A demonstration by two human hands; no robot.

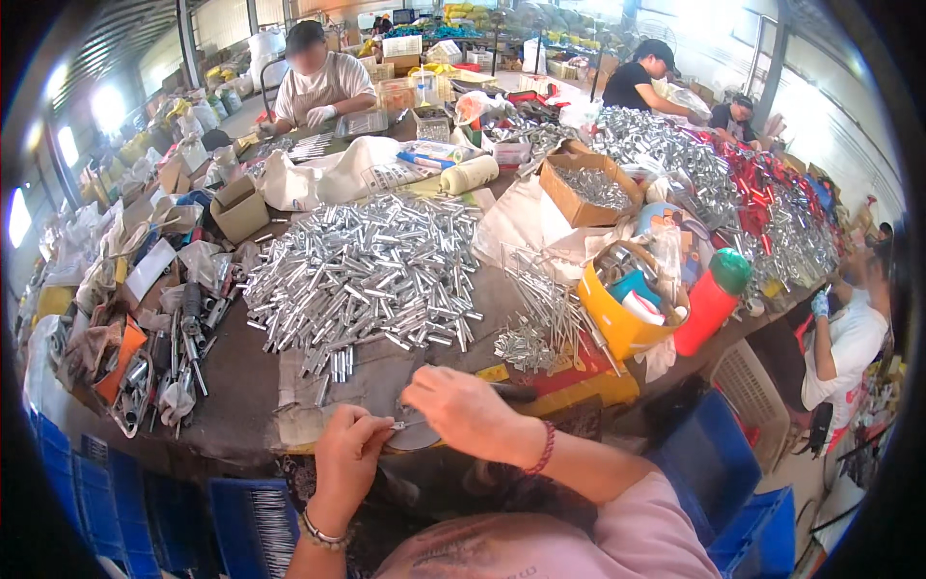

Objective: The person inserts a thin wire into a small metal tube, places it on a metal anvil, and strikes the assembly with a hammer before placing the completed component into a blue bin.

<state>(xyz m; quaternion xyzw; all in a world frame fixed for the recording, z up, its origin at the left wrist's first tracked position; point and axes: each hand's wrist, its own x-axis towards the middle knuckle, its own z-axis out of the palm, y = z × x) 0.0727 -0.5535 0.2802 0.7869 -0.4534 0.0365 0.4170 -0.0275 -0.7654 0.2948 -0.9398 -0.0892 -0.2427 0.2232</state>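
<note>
At the near edge of the table my left hand (347, 458) is closed in a pinch on a small silvery metal part (398, 425). My right hand (465, 407) hovers just right of it and slightly higher, fingers curled together; whatever they hold, if anything, is hidden. Beneath both hands lies a worn grey-brown cloth (299, 410). Beyond them spreads a big heap of short silvery metal tubes (371, 275), with a few tubes standing upright (341, 364) at its near side. Right of the heap are thin metal rods (548, 299) and a pile of small metal pieces (524, 347).
A yellow container (617, 307) with mixed items and a red bottle with a green cap (712, 301) stand at right. Behind is a cardboard box of metal parts (588, 183). Tools (188, 333) lie at left. Blue crates (256, 526) sit below. Co-workers (323, 82) work around the table.
</note>
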